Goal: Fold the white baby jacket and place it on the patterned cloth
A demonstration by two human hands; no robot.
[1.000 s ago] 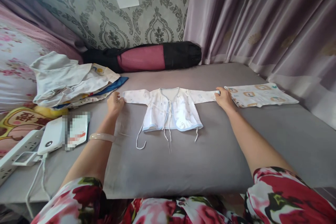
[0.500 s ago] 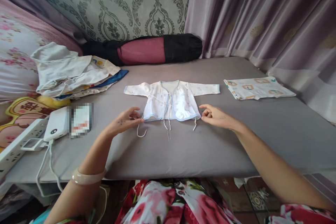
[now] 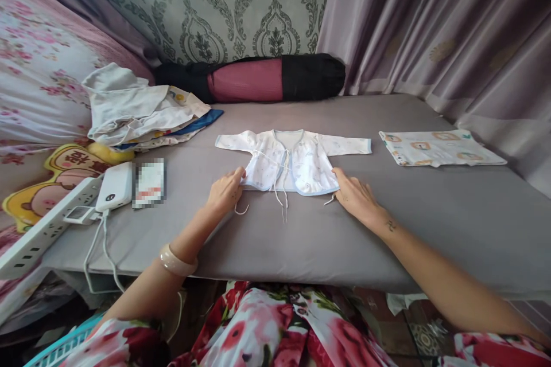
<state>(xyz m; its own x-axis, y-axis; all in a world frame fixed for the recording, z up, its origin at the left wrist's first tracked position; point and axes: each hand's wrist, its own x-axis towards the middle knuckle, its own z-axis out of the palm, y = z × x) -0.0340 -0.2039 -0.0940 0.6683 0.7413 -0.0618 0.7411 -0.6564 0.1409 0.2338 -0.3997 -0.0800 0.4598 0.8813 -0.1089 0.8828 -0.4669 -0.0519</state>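
A small white baby shirt (image 3: 269, 163) with pale blue trim lies front side up, its sleeves spread to both sides. Thin white ties (image 3: 284, 198) hang from its middle past the hem. My left hand (image 3: 226, 189) is closed on the left lower corner of the shirt, and a loose tie curls out below it. At the opposite lower corner, my right hand (image 3: 355, 195) pinches the hem, with a short tie end beside the fingers. The fingertips of both hands are partly hidden.
Folded patterned cloth (image 3: 441, 148) lies at the right. At the left are a clothes pile (image 3: 142, 106), a power bank (image 3: 114, 186), a power strip (image 3: 51, 229) and a blurred-out flat item (image 3: 148, 183). A black and pink rolled bag (image 3: 249, 80) lies along the wall.
Both hands have turned over and closed on the shirt's lower corners, where before their fingers were beside the hem. The hem looks pulled straighter. The view has shifted slightly left.
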